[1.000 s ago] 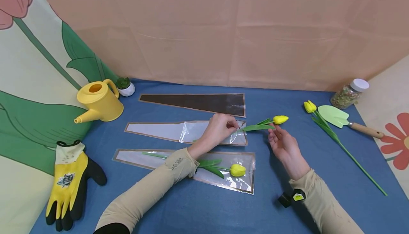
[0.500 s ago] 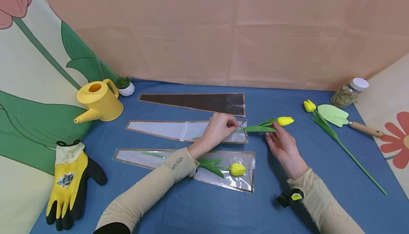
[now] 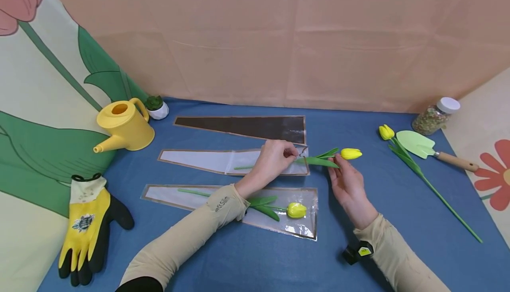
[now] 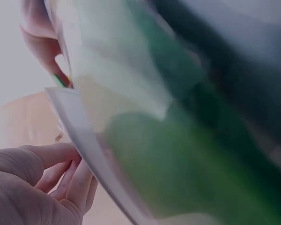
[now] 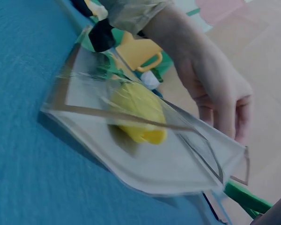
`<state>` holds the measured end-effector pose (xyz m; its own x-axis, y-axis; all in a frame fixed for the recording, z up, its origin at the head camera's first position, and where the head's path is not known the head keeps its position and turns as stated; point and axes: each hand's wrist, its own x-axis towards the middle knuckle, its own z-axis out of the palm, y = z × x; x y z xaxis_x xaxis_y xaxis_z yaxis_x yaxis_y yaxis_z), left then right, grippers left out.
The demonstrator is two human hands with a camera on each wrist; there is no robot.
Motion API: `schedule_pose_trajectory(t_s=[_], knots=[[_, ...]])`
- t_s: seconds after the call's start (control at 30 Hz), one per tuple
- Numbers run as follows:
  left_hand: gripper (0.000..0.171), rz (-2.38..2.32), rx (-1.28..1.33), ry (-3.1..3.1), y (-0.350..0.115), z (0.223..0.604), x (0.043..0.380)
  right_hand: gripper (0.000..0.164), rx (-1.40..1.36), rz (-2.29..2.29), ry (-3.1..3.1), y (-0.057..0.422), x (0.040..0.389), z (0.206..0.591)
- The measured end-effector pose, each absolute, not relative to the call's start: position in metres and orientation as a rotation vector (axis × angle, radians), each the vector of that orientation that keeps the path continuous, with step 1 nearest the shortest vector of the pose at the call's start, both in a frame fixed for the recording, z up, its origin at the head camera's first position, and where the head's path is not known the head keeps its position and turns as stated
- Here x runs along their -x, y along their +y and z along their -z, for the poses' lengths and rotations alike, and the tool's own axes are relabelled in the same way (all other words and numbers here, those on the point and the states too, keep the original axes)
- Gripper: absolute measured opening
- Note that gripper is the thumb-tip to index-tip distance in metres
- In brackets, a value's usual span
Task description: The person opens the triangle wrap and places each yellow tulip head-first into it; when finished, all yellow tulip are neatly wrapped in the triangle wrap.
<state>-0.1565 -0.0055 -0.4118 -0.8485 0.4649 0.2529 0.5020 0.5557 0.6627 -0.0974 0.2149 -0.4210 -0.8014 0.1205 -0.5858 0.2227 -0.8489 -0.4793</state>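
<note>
Yellow tulip (image 3: 318,161) lies lengthwise along middle sleeve (image 3: 237,157), stem (image 3: 244,167) inside pointing left, bloom (image 3: 351,153) outside on right. Right hand (image 3: 350,185) nearer bloom, grip pinched just below it; left hand (image 3: 276,157) grip pinched on sleeve edge.

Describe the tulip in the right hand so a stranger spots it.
On the blue tablecloth, find the middle tapered sleeve. At its wide end, the right hand holds a yellow tulip. Unlike the fully sleeved tulip and the loose tulip, it is partly sleeved, bloom outside.
</note>
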Motion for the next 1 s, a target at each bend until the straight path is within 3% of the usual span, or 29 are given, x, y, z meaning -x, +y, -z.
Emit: schedule_pose_trajectory(t_s=[0.23,0.63,1.0], knots=[[0.007,1.183,0.840,-2.718,-0.004,0.410,0.155,0.013,-0.912,2.782,0.994,0.201,0.097,0.422],[0.007,1.159,0.860,-2.703,-0.003,0.410,0.155,0.006,-0.829,2.757,1.149,0.186,0.100,0.430],[0.007,1.156,0.885,-2.709,-0.002,0.410,0.156,0.019,-0.793,2.648,1.361,0.177,0.102,0.438]])
